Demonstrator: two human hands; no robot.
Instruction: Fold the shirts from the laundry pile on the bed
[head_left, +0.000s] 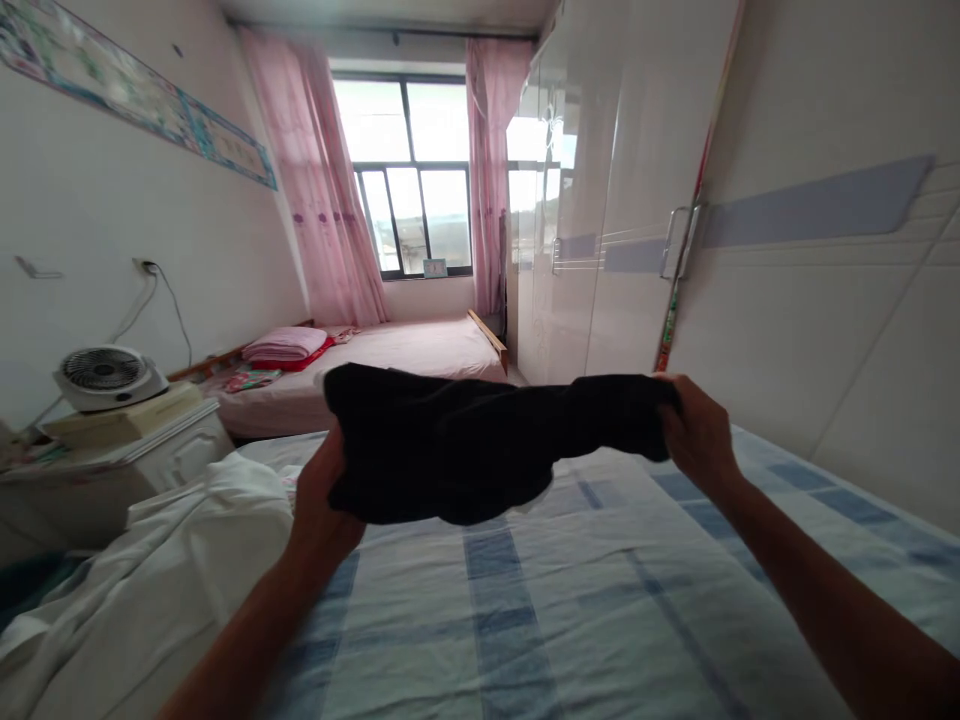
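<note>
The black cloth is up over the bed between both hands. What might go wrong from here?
The right hand pinches only a narrow end of the black cloth, so that end could slip free. The cloth hangs bunched between the hands, so it might come down creased. The white cloth, beside the left hand, could perhaps get snagged.

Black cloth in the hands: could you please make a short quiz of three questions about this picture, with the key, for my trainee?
1. How many hands hold the black cloth? A none; B one; C two.
2. True or false: the fan stands on the pink bed.
3. Fill in: the sheet nearest the person has bands coloured ____.
Key: 1 C, left hand and right hand; 2 false, the fan stands on a box; 3 blue.
</note>
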